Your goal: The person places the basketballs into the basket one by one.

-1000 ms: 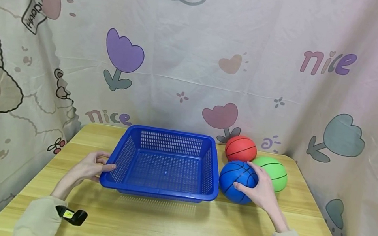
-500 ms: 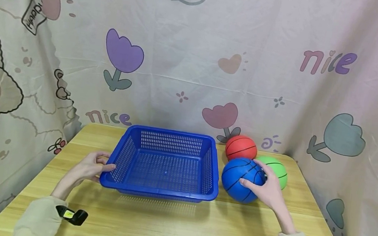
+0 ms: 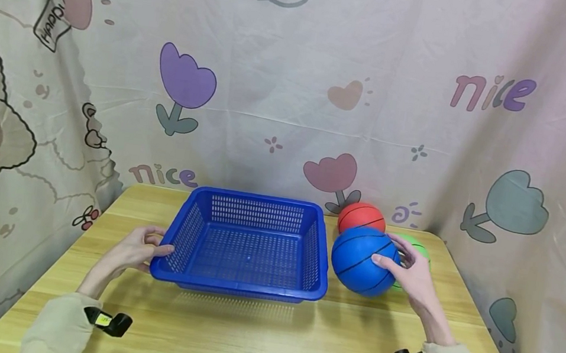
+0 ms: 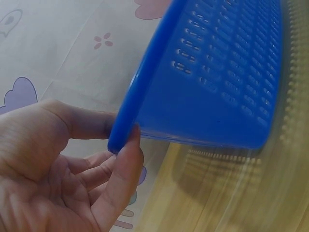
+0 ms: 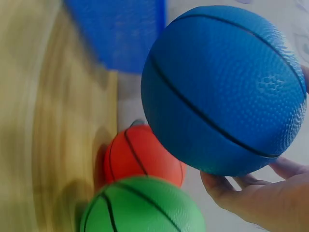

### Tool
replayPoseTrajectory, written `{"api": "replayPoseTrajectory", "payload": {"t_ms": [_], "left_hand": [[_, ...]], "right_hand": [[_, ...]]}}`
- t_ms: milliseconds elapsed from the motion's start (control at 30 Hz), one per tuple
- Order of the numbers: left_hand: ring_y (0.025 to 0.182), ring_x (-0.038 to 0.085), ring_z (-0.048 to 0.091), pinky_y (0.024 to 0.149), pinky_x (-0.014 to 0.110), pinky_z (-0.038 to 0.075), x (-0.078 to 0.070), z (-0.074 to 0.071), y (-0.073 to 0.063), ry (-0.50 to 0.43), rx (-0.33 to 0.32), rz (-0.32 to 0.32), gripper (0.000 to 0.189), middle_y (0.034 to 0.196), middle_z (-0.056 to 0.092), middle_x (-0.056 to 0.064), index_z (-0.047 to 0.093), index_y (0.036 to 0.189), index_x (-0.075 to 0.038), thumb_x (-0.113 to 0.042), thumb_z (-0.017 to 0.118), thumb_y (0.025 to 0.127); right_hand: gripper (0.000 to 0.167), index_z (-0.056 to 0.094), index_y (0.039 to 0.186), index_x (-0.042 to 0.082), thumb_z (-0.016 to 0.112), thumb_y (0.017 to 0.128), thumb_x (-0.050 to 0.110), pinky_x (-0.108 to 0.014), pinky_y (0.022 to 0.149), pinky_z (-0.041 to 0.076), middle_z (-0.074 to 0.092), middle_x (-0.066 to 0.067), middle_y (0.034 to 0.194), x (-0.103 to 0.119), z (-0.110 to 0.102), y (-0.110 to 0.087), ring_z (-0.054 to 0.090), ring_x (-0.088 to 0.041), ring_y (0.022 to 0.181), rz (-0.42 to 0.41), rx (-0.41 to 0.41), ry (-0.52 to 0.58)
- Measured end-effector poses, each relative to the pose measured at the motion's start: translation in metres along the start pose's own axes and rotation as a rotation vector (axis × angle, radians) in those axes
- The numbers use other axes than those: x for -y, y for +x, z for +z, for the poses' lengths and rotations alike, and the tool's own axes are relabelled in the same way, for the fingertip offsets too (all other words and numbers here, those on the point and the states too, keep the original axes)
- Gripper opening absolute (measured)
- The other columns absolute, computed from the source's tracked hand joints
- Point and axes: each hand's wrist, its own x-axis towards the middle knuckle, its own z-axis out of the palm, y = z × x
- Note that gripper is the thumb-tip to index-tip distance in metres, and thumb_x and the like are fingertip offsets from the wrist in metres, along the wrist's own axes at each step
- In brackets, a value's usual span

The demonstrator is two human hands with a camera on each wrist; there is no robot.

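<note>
In the head view my left hand (image 3: 136,249) pinches the left rim of a blue plastic basket (image 3: 236,285), thumb over the edge and fingers below. The left wrist view shows the same rim (image 4: 128,116) between thumb and fingers. My right hand (image 3: 414,277) grips a small blue basketball (image 3: 360,261) from its right side, thumb in front and fingers behind. In the right wrist view the blue ball (image 5: 222,92) is up off the table, fingers around its lower right. A red ball (image 3: 362,217) and a green ball (image 3: 419,248) sit behind it, the green one partly hidden.
The basket, with slotted walls, stands on a wooden table (image 3: 239,344) just left of the balls, and nothing shows inside it. A printed cloth (image 3: 270,109) hangs behind the table and along both sides. Each sleeve carries a small black camera (image 3: 113,324).
My right hand has lifted the blue ball up from the table and shifted slightly right, so it now covers more of the green ball. The left hand and basket have stayed still.
</note>
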Motion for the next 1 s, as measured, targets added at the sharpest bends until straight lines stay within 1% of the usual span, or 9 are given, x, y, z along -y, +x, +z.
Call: {"api": "replayPoseTrajectory", "payload": {"t_ms": [133, 200, 267, 400, 567, 733, 833, 900, 1000], "left_hand": [[0.079, 0.016, 0.072, 0.066, 0.038, 0.063, 0.0, 0.0, 0.001, -0.002, 0.001, 0.005, 0.068, 0.102, 0.069, 0.013, 0.027, 0.146, 0.015, -0.017, 0.064, 0.099], [0.08, 0.016, 0.071, 0.067, 0.038, 0.063, 0.0, 0.0, 0.001, -0.002, 0.005, 0.005, 0.067, 0.102, 0.068, 0.012, 0.028, 0.146, 0.015, -0.017, 0.064, 0.099], [0.08, 0.015, 0.071, 0.067, 0.038, 0.063, 0.0, 0.0, 0.001, 0.001, 0.004, 0.004, 0.067, 0.102, 0.067, 0.012, 0.029, 0.145, 0.015, -0.017, 0.064, 0.098], [0.08, 0.014, 0.07, 0.066, 0.036, 0.062, 0.0, -0.002, 0.0, 0.01, 0.006, 0.004, 0.067, 0.101, 0.066, 0.01, 0.03, 0.145, 0.014, -0.018, 0.065, 0.098], [0.075, 0.012, 0.067, 0.06, 0.032, 0.06, 0.0, -0.003, -0.001, 0.003, 0.038, 0.006, 0.068, 0.098, 0.065, 0.005, 0.029, 0.144, 0.014, -0.019, 0.066, 0.097], [0.074, 0.014, 0.068, 0.06, 0.031, 0.061, -0.001, 0.001, -0.001, -0.021, 0.084, 0.013, 0.07, 0.098, 0.065, 0.005, 0.027, 0.142, 0.013, -0.021, 0.068, 0.096], [0.075, 0.016, 0.07, 0.061, 0.033, 0.062, -0.004, 0.004, -0.001, -0.025, 0.105, 0.013, 0.07, 0.101, 0.067, 0.007, 0.027, 0.141, 0.013, -0.021, 0.068, 0.096], [0.075, 0.017, 0.071, 0.062, 0.033, 0.062, -0.005, 0.005, -0.002, -0.026, 0.115, 0.011, 0.07, 0.103, 0.067, 0.009, 0.027, 0.14, 0.013, -0.021, 0.069, 0.096], [0.077, 0.017, 0.072, 0.064, 0.035, 0.063, -0.006, 0.006, 0.0, -0.026, 0.131, 0.011, 0.07, 0.106, 0.069, 0.012, 0.026, 0.14, 0.013, -0.019, 0.069, 0.096]], "right_hand": [[0.065, 0.035, 0.155, 0.011, 0.063, 0.098, 0.026, -0.064, 0.118, 0.03, 0.025, -0.023, 0.163, 0.008, -0.003, 0.003, 0.028, -0.044, 0.145, 0.083, 0.045, 0.184], [0.066, 0.032, 0.156, 0.012, 0.062, 0.099, 0.026, -0.064, 0.121, 0.026, 0.019, -0.022, 0.166, 0.012, -0.002, 0.005, 0.023, -0.044, 0.148, 0.101, 0.07, 0.241], [0.068, 0.03, 0.157, 0.012, 0.063, 0.099, 0.026, -0.063, 0.122, 0.024, 0.016, -0.021, 0.167, 0.018, 0.0, 0.008, 0.021, -0.044, 0.149, 0.107, 0.091, 0.268], [0.07, 0.029, 0.157, 0.009, 0.063, 0.098, 0.025, -0.062, 0.123, 0.023, 0.016, -0.02, 0.167, 0.031, 0.01, 0.016, 0.023, -0.044, 0.149, 0.093, 0.135, 0.291], [0.065, 0.035, 0.154, 0.01, 0.063, 0.098, 0.025, -0.06, 0.12, 0.031, 0.027, -0.02, 0.161, 0.043, 0.025, 0.03, 0.033, -0.042, 0.144, 0.094, 0.165, 0.306], [0.066, 0.037, 0.154, 0.01, 0.065, 0.095, 0.022, -0.046, 0.112, 0.045, 0.037, -0.019, 0.155, 0.054, 0.045, 0.047, 0.044, -0.037, 0.137, 0.137, 0.18, 0.359], [0.068, 0.037, 0.155, 0.011, 0.066, 0.094, 0.024, -0.041, 0.108, 0.047, 0.041, -0.019, 0.154, 0.062, 0.062, 0.058, 0.049, -0.036, 0.133, 0.171, 0.194, 0.379], [0.068, 0.039, 0.154, 0.011, 0.067, 0.094, 0.026, -0.044, 0.11, 0.047, 0.042, -0.019, 0.155, 0.067, 0.073, 0.066, 0.049, -0.037, 0.133, 0.186, 0.204, 0.379], [0.067, 0.044, 0.151, 0.012, 0.07, 0.092, 0.029, -0.051, 0.116, 0.041, 0.043, -0.017, 0.156, 0.076, 0.089, 0.077, 0.047, -0.037, 0.136, 0.21, 0.217, 0.363]]}}
